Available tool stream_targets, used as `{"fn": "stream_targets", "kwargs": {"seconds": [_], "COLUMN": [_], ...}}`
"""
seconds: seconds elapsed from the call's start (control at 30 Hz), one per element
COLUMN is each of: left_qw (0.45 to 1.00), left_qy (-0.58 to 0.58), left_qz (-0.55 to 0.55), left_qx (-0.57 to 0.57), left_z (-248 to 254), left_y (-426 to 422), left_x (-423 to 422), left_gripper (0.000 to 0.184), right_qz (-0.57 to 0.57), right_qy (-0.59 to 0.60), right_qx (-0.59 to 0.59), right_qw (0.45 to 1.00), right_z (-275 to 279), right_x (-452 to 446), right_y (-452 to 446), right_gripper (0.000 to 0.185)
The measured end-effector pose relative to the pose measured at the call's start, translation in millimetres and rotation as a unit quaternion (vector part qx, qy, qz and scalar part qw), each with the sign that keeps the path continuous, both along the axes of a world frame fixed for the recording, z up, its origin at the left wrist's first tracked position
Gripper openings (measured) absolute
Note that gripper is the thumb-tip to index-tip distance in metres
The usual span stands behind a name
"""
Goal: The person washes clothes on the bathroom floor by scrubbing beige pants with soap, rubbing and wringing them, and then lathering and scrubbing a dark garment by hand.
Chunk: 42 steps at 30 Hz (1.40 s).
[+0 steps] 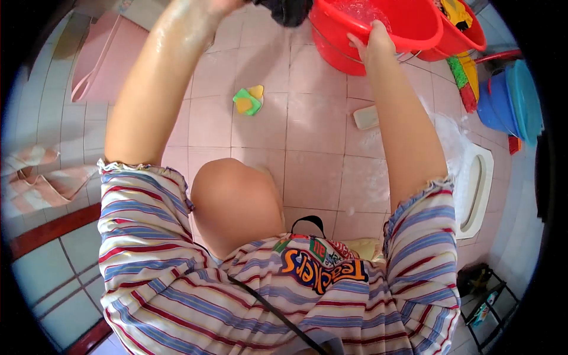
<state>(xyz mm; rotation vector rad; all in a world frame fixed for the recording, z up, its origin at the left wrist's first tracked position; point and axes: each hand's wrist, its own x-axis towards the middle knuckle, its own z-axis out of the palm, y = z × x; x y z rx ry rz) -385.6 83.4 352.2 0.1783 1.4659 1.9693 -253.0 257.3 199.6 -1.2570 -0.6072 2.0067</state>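
Observation:
My left hand (223, 5) is at the top edge, its fingers mostly cut off by the frame. From it hangs a dark, bunched-up cloth (286, 12), held above the tiled floor. My left forearm looks wet. At the upper right, my right hand (375, 44) grips the near rim of a red bucket (334, 50), thumb outside. Foamy water (362, 10) shows inside this bucket, which has a thin wire handle. A green and yellow sponge-like piece (247, 103) lies on the pink tiles between my arms.
Behind the first bucket stands another red tub (473, 36) holding yellow and black cloth (455, 13). A blue bucket (497, 103), a colourful brush (462, 77) and a white squat toilet (476, 192) are on the right. Suds wet the floor near a pale soap-like block (366, 118). A pink panel (109, 56) stands left.

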Motion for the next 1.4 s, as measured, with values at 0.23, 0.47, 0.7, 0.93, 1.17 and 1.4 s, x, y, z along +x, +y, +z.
{"fn": "stream_targets", "kwargs": {"seconds": [0.23, 0.47, 0.7, 0.93, 1.17, 1.4], "left_qw": [0.98, 0.89, 0.653, 0.514, 0.523, 0.767], "left_qy": [-0.145, -0.235, 0.579, 0.582, 0.585, 0.482], "left_qz": [-0.065, -0.39, -0.145, -0.256, -0.3, -0.184], "left_qx": [-0.123, -0.042, -0.466, -0.576, -0.542, -0.381], "left_z": [-152.7, -268.3, -352.7, -370.1, -382.8, -351.4], "left_y": [-16.4, -33.0, -141.8, -175.9, -167.9, -137.5], "left_x": [60.2, 124.7, 47.3, 14.4, -3.3, 11.8], "left_gripper": [0.019, 0.033, 0.053, 0.053, 0.048, 0.031], "right_qz": [0.159, 0.384, 0.414, 0.335, 0.322, 0.208], "right_qy": [0.057, -0.145, -0.332, -0.369, -0.346, -0.242], "right_qx": [0.168, 0.263, 0.408, 0.352, 0.324, 0.335], "right_qw": [0.971, 0.873, 0.743, 0.792, 0.82, 0.887], "right_z": [-26.2, -146.2, -230.5, -224.1, -203.3, -177.5], "right_x": [22.6, 134.1, 262.4, 295.6, 263.2, 234.8], "right_y": [2.2, -62.8, -142.4, -170.4, -171.9, -181.9], "right_gripper": [0.06, 0.061, 0.059, 0.047, 0.038, 0.027]}}
